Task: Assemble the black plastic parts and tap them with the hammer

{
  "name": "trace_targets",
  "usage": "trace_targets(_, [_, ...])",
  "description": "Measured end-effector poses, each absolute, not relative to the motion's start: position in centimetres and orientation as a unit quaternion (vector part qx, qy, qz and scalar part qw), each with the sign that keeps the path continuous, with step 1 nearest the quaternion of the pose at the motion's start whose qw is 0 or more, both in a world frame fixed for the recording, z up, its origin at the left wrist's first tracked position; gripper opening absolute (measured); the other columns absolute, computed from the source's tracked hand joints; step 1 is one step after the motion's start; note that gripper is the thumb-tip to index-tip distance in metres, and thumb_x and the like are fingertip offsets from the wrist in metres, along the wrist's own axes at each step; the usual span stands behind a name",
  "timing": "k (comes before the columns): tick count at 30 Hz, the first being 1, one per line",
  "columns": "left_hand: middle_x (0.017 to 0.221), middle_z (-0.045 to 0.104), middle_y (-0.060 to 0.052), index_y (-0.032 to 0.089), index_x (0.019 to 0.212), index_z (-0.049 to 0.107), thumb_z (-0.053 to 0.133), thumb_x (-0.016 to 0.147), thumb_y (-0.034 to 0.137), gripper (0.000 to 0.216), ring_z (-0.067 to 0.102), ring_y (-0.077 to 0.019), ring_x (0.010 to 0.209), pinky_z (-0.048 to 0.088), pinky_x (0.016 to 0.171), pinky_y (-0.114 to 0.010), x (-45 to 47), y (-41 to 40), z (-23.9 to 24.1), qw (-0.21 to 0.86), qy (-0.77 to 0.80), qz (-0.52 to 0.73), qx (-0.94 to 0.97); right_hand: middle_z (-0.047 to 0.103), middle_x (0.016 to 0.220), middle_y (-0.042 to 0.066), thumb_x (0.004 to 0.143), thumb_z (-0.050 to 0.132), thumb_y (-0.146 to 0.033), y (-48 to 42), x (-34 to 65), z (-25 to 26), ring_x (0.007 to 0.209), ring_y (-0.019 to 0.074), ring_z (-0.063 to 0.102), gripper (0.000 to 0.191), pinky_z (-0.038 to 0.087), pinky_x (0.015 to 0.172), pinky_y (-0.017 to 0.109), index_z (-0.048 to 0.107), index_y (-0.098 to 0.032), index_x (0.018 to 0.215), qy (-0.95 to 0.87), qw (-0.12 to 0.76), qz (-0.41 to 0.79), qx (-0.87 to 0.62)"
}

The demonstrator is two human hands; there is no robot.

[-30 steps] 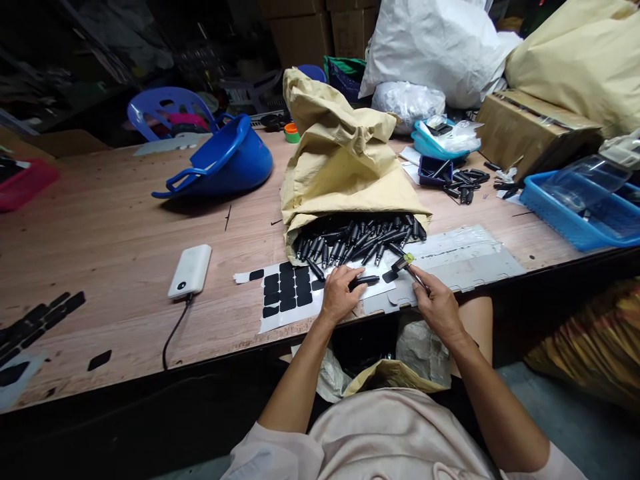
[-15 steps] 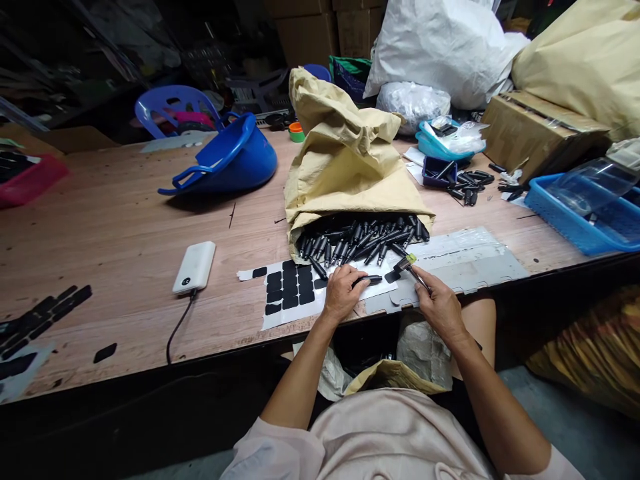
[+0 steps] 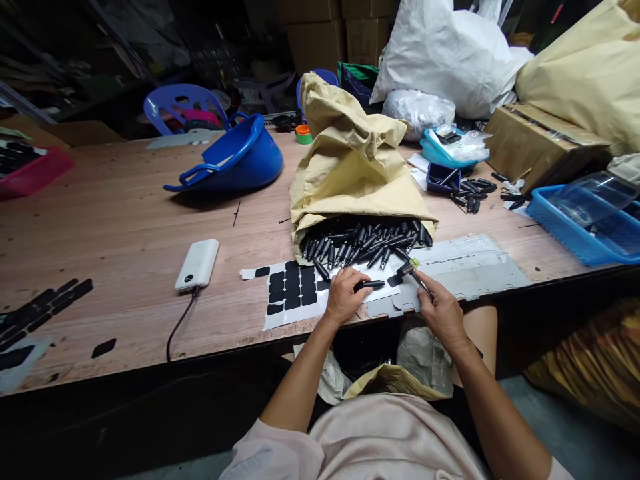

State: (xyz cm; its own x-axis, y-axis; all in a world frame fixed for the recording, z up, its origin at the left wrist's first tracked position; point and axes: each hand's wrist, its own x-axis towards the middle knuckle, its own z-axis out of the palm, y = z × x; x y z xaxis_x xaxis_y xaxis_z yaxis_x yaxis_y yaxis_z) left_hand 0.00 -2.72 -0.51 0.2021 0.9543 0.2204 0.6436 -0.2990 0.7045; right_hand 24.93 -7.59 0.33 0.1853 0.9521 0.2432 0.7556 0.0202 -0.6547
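Note:
My left hand (image 3: pixel 345 295) rests at the table's front edge, its fingers closed around one end of a black tube-shaped part (image 3: pixel 371 285) that lies over a white sheet. In my right hand (image 3: pixel 441 308) is a small hammer-like tool (image 3: pixel 411 268) with a thin handle and a dark and yellow-green head. The tool's head is held right of the part, above a black patch (image 3: pixel 394 281). Just beyond both hands, many similar black parts (image 3: pixel 367 240) spill from the mouth of a tan sack (image 3: pixel 355 173). Rows of black rounded patches (image 3: pixel 293 288) stick to the sheet left of my left hand.
A white power bank (image 3: pixel 197 265) with a cable lies to the left. Behind it, a blue basin (image 3: pixel 250 157) stands tilted. A blue basket (image 3: pixel 565 230) and cardboard box (image 3: pixel 540 143) are on the right. A grey board (image 3: pixel 480 270) lies along the front edge.
The whole view has shifted slightly. More of the black part shows beyond my left fingers, which have moved a little. My right hand keeps holding the tool in nearly the same place.

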Motion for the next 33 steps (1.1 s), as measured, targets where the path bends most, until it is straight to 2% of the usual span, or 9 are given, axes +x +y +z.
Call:
trace_targets(6, [0.099, 0.073, -0.002, 0.026, 0.101, 0.079, 0.079, 0.084, 0.019, 0.018, 0.064, -0.0236, 0.100, 0.049, 0.095, -0.040, 0.1, -2.7, -0.4, 0.235, 0.549, 0.317, 0.737, 0.078, 0.130, 0.002, 0.096, 0.053, -0.029, -7.6, 24.9, 0.3, 0.113, 0.0226, 0.074, 0.045, 0.060, 0.091, 0.034, 0.073, -0.034, 0.137, -0.628, 0.349, 0.132, -0.683])
trace_targets(15, [0.103, 0.075, -0.003, 0.027, 0.106, 0.080, 0.072, 0.093, 0.027, 0.015, 0.064, -0.0225, 0.100, 0.048, 0.095, -0.039, -0.1, -2.6, -0.9, 0.234, 0.539, 0.315, 0.745, 0.079, 0.127, 0.002, 0.096, 0.053, -0.027, -7.6, 24.8, 0.3, 0.110, 0.0228, 0.074, 0.046, 0.061, 0.094, 0.035, 0.072, -0.035, 0.138, -0.623, 0.351, 0.134, -0.686])
trace_targets(26, [0.099, 0.073, -0.003, 0.026, 0.102, 0.080, 0.079, 0.085, 0.023, 0.018, 0.064, -0.0230, 0.098, 0.050, 0.096, -0.041, 0.1, -2.6, -0.8, 0.236, 0.545, 0.325, 0.736, 0.077, 0.129, 0.007, 0.100, 0.052, -0.033, -8.2, 24.3, 0.8, 0.115, 0.0231, 0.073, 0.042, 0.059, 0.100, 0.038, 0.073, -0.028, 0.136, -0.639, 0.386, 0.161, -0.646])
trace_targets(28, [0.099, 0.073, -0.003, 0.026, 0.102, 0.080, 0.080, 0.085, 0.022, 0.017, 0.064, -0.0230, 0.098, 0.049, 0.096, -0.041, 0.2, -2.5, -0.8, 0.240, 0.546, 0.324, 0.734, 0.079, 0.121, 0.006, 0.101, 0.050, -0.032, -8.5, 23.6, 1.2, 0.110, 0.0218, 0.074, 0.041, 0.059, 0.097, 0.035, 0.073, -0.029, 0.136, -0.657, 0.381, 0.150, -0.633])
trace_targets(33, [0.100, 0.073, -0.002, 0.027, 0.102, 0.080, 0.081, 0.085, 0.021, 0.018, 0.064, -0.0234, 0.100, 0.049, 0.097, -0.042, 0.4, -2.5, -0.7, 0.248, 0.547, 0.325, 0.730, 0.078, 0.104, 0.003, 0.104, 0.047, -0.027, -8.9, 21.2, 2.1, 0.095, 0.0180, 0.073, 0.041, 0.055, 0.078, 0.025, 0.073, -0.031, 0.136, -0.698, 0.348, 0.089, -0.619])
